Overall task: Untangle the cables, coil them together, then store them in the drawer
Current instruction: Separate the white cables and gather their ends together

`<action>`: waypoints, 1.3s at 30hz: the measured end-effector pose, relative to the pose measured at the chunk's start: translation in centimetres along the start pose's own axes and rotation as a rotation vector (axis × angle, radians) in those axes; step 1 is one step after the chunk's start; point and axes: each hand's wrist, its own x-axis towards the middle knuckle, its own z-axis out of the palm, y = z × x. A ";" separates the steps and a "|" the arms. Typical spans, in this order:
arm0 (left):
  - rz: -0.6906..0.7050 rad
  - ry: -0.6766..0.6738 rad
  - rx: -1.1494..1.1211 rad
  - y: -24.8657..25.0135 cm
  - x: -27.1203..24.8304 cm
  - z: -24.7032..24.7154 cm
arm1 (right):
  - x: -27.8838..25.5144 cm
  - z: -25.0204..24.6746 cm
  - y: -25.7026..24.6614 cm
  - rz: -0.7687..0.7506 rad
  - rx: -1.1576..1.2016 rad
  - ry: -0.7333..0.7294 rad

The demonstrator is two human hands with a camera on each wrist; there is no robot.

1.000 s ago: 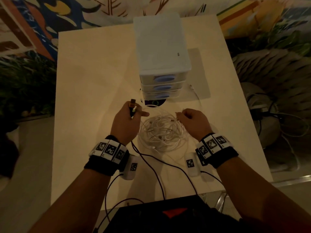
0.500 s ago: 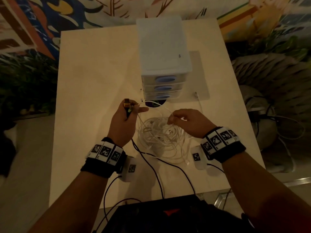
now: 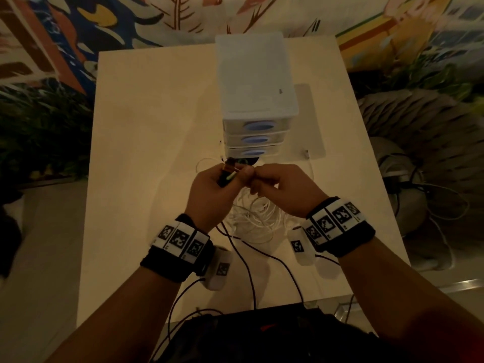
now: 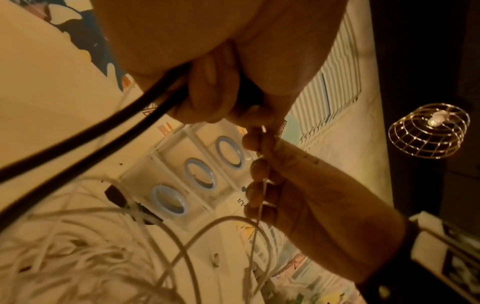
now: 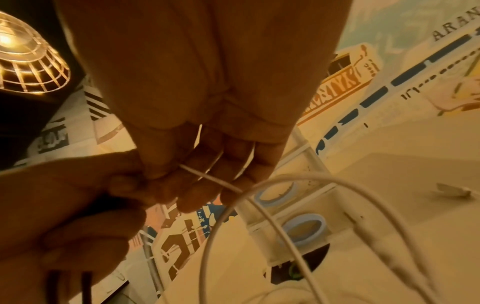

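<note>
The right hand (image 3: 282,191) has crossed from 3 o'clock of the pile to meet the left hand (image 3: 209,195); 1 second ago they sat well apart on either side of the tangle. The fingertips now touch above the table (image 3: 146,142), at about 12 o'clock of the white cable heap (image 3: 251,218). I judge this as the strand being passed across so the left hand can collect a loop, which would put the work at the start of coiling, with most of the pile still tangled.

On the left, the left hand's fingers are curled round a black cable (image 4: 85,142) and a dark plug with an orange band (image 3: 230,167), which pokes out at 12 o'clock from the fist. The black cable trails away toward 6 o'clock.

In the middle, the heap lies on the table just below both hands, at their 6 o'clock, and 1 strand rises from it in an open arc.

On the right, the right hand pinches that thin white cable (image 5: 210,179) between thumb and forefinger, and the other fingers (image 5: 197,197) are curled loosely beside it. The strand leaves the pinch toward 4 o'clock in the right wrist view and loops down.

The 3-drawer unit (image 3: 258,138) stands at 12 o'clock of the hands, all 3 drawers closed. A loose white connector (image 3: 307,154) lies at 3 o'clock of its base.
</note>
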 end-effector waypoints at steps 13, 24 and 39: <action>-0.014 0.228 -0.115 0.9 0.3 -1.8 | -2.3 0.0 5.4 0.208 0.213 0.101; 0.031 0.002 -0.035 0.9 -0.7 0.1 | -1.6 1.1 3.5 0.104 0.207 0.022; 0.141 0.224 -0.141 1.7 -1.1 -1.5 | -2.4 1.9 6.0 0.027 0.093 0.326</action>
